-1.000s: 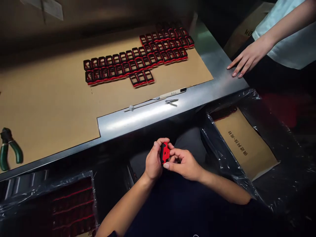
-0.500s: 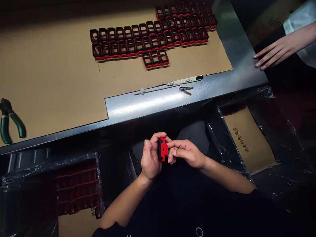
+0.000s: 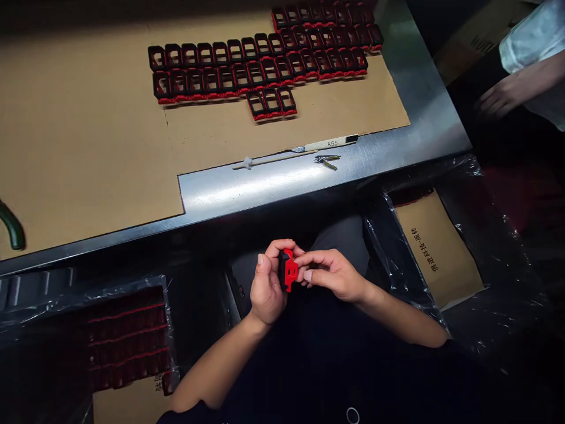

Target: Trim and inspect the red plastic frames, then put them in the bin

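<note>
A small red and black plastic part (image 3: 288,270) is held below the table edge, over my lap. My left hand (image 3: 266,287) wraps round its left side, fingers closed. My right hand (image 3: 330,274) pinches its right side with thumb and fingers. On the brown cardboard sheet (image 3: 88,135) at the back lie several rows of matching red and black frames (image 3: 260,62), with three more in a short row in front.
A thin knife marked A55 (image 3: 329,143), a stick (image 3: 273,160) and a small metal clip (image 3: 327,159) lie at the steel table's front edge (image 3: 247,194). Green-handled pliers (image 3: 12,227) sit far left. Plastic-lined boxes stand left (image 3: 128,335) and right (image 3: 435,250). Another person's hand (image 3: 501,97) is at the far right.
The other person's hand has lifted off the table corner and drawn back. The part has turned slightly in my hands. The view has shifted a little.
</note>
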Motion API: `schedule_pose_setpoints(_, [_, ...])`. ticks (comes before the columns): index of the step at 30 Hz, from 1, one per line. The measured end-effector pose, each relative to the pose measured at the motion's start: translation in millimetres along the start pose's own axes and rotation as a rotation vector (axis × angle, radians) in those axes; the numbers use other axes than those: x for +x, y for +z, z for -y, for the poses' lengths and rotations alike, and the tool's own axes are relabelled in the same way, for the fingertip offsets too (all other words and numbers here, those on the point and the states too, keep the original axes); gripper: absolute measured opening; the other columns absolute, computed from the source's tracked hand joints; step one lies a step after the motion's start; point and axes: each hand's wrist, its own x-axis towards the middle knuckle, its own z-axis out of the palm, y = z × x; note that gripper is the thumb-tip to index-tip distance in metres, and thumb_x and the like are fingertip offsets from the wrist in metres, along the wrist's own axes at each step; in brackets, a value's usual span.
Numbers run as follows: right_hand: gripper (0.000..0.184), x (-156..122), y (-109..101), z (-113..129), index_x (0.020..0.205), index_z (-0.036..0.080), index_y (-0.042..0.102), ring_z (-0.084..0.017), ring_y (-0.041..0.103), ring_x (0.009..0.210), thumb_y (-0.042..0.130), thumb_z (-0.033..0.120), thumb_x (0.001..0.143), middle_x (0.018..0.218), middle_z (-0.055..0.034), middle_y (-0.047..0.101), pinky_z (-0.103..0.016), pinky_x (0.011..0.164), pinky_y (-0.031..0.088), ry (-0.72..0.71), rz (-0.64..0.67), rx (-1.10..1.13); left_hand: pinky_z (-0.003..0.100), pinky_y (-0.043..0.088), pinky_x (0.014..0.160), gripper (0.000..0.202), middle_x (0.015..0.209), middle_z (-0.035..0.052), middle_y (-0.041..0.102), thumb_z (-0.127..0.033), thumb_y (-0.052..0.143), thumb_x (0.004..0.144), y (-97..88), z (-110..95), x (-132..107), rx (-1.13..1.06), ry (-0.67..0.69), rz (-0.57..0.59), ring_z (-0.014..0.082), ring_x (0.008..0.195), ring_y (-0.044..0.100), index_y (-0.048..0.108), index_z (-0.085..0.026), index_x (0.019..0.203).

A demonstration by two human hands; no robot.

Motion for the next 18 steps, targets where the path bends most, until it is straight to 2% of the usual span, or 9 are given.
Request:
schedule_pose_setpoints(6, [0.019, -5.4, 8.2, 8.6, 0.094, 0.017, 0.075, -0.010, 0.053, 0.063, 0.075, 0.031, 0.080, 0.075, 0.0003, 0.064, -0.024, 0.059, 0.044, -0.042, -0.064, -0.220, 0.039, 0.052, 0.081, 0.053, 0.089, 0.0057, 0.067, -0.068, 0.048, 0.089, -2.0, 8.2, 0.7, 0.006, 0.085, 0.025, 0.0217, 0.080, 0.062, 0.071, -0.021, 0.098])
schedule_pose_setpoints(10, [0.023, -4.1, 12.6, 9.2, 0.080, 0.017, 0.070, -0.008, 0.047, 0.056, 0.079, 0.038, 0.077, 0.065, 0.0030, 0.058, -0.022, 0.053, 0.040, -0.018, -0.102, -0.260, 0.036, 0.051, 0.074, 0.055, 0.089, 0.0060, 0.066, -0.070, 0.048, 0.088, -0.9, 9.4, -1.5, 0.069, 0.119, 0.026, 0.0210, 0.077, 0.060, 0.070, -0.020, 0.098])
schedule_pose_setpoints(13, [0.034, -2.9, 13.4, 5.8, 0.070, 0.017, 0.065, -0.007, 0.041, 0.051, 0.083, 0.046, 0.074, 0.058, 0.0047, 0.052, -0.022, 0.049, 0.033, 0.002, -0.150, -0.354, 0.033, 0.050, 0.067, 0.056, 0.088, 0.0057, 0.064, -0.071, 0.049, 0.087, 1.5, 8.8, -2.7, 0.110, 0.128, 0.032, 0.0192, 0.072, 0.058, 0.069, -0.020, 0.095])
schedule_pose_setpoints(15, [0.046, -2.6, 12.7, 3.0, 0.063, 0.017, 0.062, -0.008, 0.043, 0.050, 0.071, 0.057, 0.083, 0.054, 0.0033, 0.052, -0.023, 0.049, 0.034, -0.035, -0.192, -0.403, 0.033, 0.050, 0.066, 0.057, 0.089, 0.0063, 0.064, -0.072, 0.048, 0.087, 3.3, 8.5, -3.3, 0.120, 0.129, 0.038, 0.0190, 0.071, 0.057, 0.069, -0.020, 0.095])
schedule_pose_setpoints(18, [0.064, -2.4, 10.3, 1.1, 0.063, 0.017, 0.065, -0.012, 0.054, 0.056, 0.039, 0.063, 0.099, 0.056, -0.0012, 0.058, -0.027, 0.060, 0.043, -0.106, -0.205, -0.347, 0.034, 0.050, 0.063, 0.057, 0.092, 0.0066, 0.065, -0.071, 0.046, 0.088, 5.9, 7.3, -3.4, 0.056, 0.087, 0.076, 0.0174, 0.064, 0.057, 0.068, -0.020, 0.099])
